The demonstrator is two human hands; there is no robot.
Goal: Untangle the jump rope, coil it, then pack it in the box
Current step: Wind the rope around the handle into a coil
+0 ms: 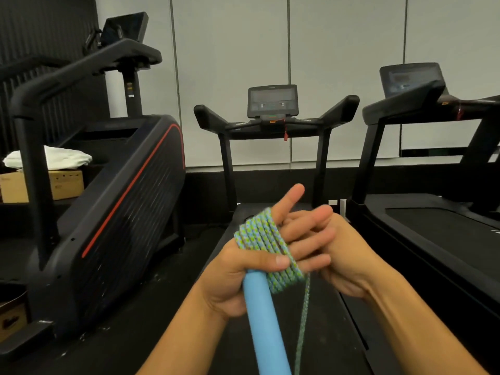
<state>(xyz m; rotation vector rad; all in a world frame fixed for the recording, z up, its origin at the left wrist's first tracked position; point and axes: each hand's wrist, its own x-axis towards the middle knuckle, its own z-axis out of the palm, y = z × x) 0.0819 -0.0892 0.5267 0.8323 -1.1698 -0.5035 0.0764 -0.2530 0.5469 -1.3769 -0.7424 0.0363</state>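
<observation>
The jump rope is a blue-green braided cord, wound in several turns around my left hand. That hand also grips the rope's light blue foam handle, which points down toward me, with the thumb pressed across the coils. My right hand is against the left hand's fingers on the right side of the coil, fingers curled; a loose strand hangs down from under it. Whether the right fingers pinch the strand is hidden. No second handle shows.
A treadmill stands straight ahead, its belt below my hands. Another treadmill is at the right, a black stair machine at the left. A cardboard box with white cloth on it sits far left; another box is at the lower left edge.
</observation>
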